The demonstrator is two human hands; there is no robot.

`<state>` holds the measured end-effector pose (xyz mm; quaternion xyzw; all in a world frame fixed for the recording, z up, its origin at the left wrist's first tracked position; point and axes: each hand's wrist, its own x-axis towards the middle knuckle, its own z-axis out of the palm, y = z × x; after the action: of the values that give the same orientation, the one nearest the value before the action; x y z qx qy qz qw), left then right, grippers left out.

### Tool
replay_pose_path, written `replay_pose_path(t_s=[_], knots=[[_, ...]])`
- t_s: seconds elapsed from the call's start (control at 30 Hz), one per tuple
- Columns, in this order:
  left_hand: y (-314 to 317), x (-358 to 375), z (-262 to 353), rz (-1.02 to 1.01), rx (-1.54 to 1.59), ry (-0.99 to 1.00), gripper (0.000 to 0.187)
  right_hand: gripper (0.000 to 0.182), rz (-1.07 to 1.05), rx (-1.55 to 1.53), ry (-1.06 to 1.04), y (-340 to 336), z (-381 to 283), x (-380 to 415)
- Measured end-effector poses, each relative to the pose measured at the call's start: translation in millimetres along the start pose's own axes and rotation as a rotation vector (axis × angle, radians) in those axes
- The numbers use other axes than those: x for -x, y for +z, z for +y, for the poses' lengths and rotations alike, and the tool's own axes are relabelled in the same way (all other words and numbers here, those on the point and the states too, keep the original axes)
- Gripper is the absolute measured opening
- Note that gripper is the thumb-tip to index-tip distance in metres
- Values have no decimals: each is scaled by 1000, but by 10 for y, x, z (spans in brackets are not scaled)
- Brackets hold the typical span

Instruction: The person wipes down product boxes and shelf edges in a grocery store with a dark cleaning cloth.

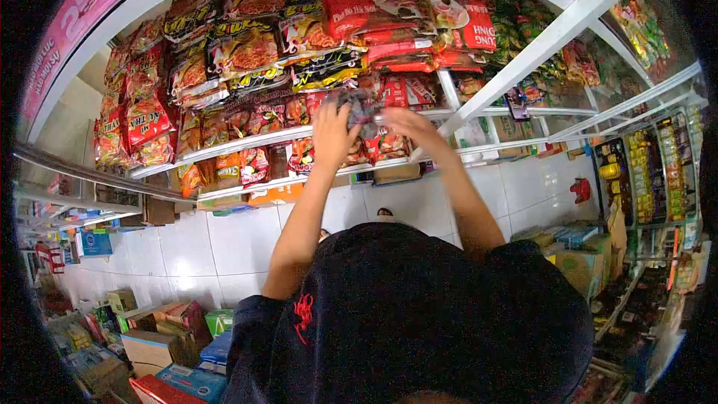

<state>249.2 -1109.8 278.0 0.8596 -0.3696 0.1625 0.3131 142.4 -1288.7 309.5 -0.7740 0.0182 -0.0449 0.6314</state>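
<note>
A crumpled dark grey cloth is bunched up at the front of the shelf, over packets in the lower row. My left hand is closed on its near left side, with the thumb against the fabric. My right hand reaches in from the right, its fingers smeared by motion close to the cloth's right edge. Just beyond both hands lie black-and-yellow noodle packets and large red noodle packets, stacked on the shelf. Smaller red packets sit right behind my right hand.
A white shelf rail runs along the shelf front, and a white post slants across on the right. Cardboard boxes stand behind on the left, more boxes on the right. White floor tiles show below the shelf.
</note>
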Motion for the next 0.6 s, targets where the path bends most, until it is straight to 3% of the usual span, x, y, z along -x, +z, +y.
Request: replay_pose_path(t_s=[0.07, 0.1, 0.13, 0.17, 0.2, 0.27, 0.37, 0.4, 0.43, 0.47, 0.53, 0.57, 0.6], knots=[[-141, 60, -198, 134, -60, 15, 41, 37, -86, 20, 186, -752, 33, 471], [-284, 90, -386, 112, -6, -87, 39, 37, 109, -47, 299, -1024, -115, 727], [-487, 149, -514, 207, -89, -112, 35, 38, 160, -270, 15, -1428, -56, 975], [-623, 246, -735, 289, -112, -268, 34, 39, 460, -402, 96, -1938, 143, 1128], [-722, 321, -928, 367, -133, -425, 32, 36, 658, -250, 79, -2204, 51, 1227], [-726, 348, -1126, 595, -343, -464, 27, 31, 901, 91, 100, -2806, 211, 1206], [-545, 27, -603, 252, -207, -362, 30, 29, 893, 318, 203, -3563, 881, 975], [-331, -20, -478, 175, -285, -344, 37, 30, 806, 554, 139, -3979, 1261, 903], [-197, -57, -303, 176, -337, -322, 43, 31, 710, 783, 66, -4163, 1635, 734], [-128, -77, -220, 221, -303, -268, 47, 31, 700, 781, 59, -4085, 1568, 649], [-185, -22, -294, 194, -267, -322, 45, 32, 621, 966, 261, -3807, 1337, 499], [-261, 28, -411, 197, -276, -356, 44, 35, 599, 1207, 130, -3784, 1359, 460], [-371, 108, -578, 197, -284, -391, 42, 35, 588, 1210, 130, -3876, 1452, 438]])
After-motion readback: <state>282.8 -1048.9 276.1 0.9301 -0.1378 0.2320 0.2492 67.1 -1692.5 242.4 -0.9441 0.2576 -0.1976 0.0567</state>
